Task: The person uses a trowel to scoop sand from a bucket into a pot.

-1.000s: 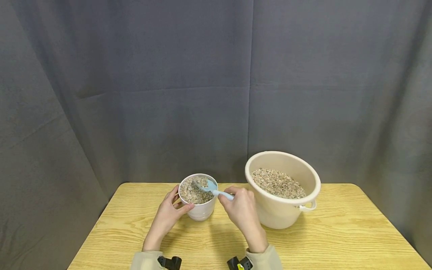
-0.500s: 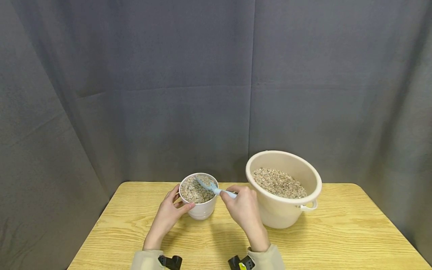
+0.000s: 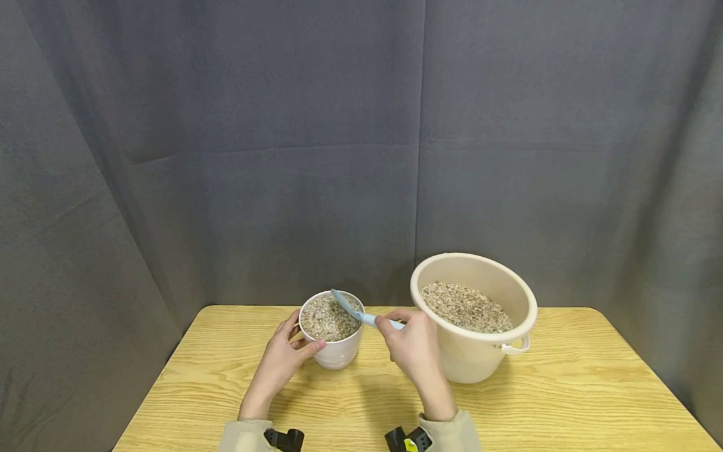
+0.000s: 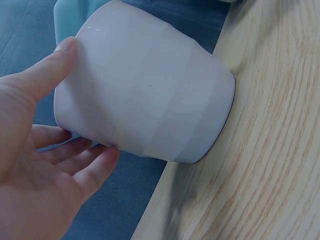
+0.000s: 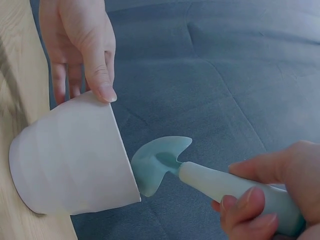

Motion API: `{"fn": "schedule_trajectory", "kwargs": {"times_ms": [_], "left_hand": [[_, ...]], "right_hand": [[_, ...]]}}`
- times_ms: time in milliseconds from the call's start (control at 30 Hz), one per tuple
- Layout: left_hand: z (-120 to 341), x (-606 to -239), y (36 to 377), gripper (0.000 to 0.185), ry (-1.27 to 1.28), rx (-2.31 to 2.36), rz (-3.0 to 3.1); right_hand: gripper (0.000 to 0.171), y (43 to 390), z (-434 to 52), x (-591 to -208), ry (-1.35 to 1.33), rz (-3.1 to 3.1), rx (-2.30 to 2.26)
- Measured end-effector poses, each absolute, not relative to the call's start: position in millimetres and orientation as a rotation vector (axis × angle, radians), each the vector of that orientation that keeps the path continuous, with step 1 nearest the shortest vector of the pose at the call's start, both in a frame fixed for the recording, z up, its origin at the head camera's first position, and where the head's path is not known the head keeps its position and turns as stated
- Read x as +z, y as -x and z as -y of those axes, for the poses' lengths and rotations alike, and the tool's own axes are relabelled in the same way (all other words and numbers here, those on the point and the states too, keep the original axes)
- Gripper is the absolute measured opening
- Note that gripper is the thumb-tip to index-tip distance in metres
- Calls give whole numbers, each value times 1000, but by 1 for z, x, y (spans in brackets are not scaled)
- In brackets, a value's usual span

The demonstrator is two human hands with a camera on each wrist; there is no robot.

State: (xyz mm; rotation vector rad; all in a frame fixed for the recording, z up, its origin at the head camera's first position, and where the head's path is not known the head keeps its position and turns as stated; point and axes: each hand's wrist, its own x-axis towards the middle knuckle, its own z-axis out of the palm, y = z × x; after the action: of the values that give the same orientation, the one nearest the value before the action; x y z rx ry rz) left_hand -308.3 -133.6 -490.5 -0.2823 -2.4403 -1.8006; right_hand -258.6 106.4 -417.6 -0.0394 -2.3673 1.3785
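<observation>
A white ribbed pot (image 3: 337, 356) stands upright on the table, filled close to its rim with fine gravel (image 3: 324, 321). My left hand (image 3: 282, 358) holds the pot from its left side, thumb at the near rim and fingers on the far side. In my right hand (image 3: 415, 344) is a light blue hand trowel (image 5: 160, 162), gripped by its handle. The trowel's blade lies over the far right part of the pot's mouth, edge-on in the head view, with its tip at the back rim. In the right wrist view the blade shows beside the rim, partly hidden by the pot.
A large cream bucket (image 3: 469, 361) stands right of the pot, close beside my right hand, with more gravel (image 3: 465, 306) inside. Its white handle (image 3: 515, 346) hangs at the front right. A grey curtain (image 3: 316, 207) rises behind the wooden table (image 3: 576, 376).
The trowel has risen from the gravel surface and turned edge-on, its tip shifting to the back rim. My right hand has moved slightly right; the left hand and pot stay put.
</observation>
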Motion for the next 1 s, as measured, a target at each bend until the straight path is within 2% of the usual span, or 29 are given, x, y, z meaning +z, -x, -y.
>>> {"fn": "schedule_trajectory", "kwargs": {"times_ms": [1000], "left_hand": [[134, -489, 308, 93, 288, -1793, 2445]], "right_hand": [[21, 256, -122, -416, 16, 2121, 2056]]}}
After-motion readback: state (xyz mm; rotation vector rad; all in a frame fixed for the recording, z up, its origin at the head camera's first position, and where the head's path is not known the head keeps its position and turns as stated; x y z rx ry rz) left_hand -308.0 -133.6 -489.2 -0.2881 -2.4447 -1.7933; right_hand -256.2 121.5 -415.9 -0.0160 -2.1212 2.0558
